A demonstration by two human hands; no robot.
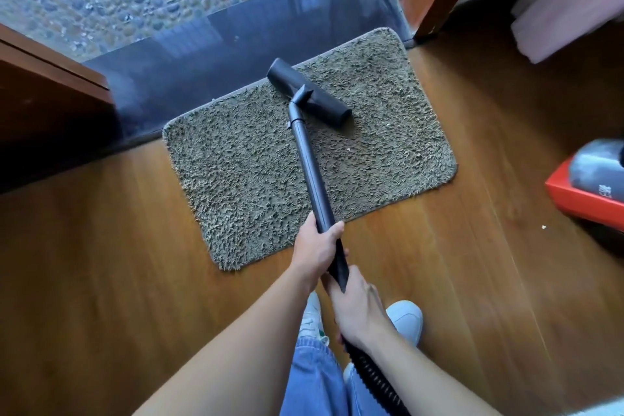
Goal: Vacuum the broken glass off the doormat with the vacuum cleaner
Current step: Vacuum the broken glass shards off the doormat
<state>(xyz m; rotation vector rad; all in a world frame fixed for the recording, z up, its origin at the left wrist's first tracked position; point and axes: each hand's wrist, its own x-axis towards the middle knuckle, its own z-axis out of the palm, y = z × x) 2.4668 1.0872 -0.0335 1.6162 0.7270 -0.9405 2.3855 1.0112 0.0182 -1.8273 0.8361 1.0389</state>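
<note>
On the doormat, near its far edge, rests the vacuum head. The left hand and, below it, the right hand both grip the wand.

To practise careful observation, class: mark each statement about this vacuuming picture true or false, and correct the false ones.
1. The vacuum head rests on the doormat. True.
2. Only one hand holds the tube. False: the left hand and the right hand both grip the tube.
3. The doormat lies on a wooden floor. True.
4. A red box stands left of the doormat. False: the red box is to its right.
5. The person is barefoot. False: they wear white shoes.
</note>
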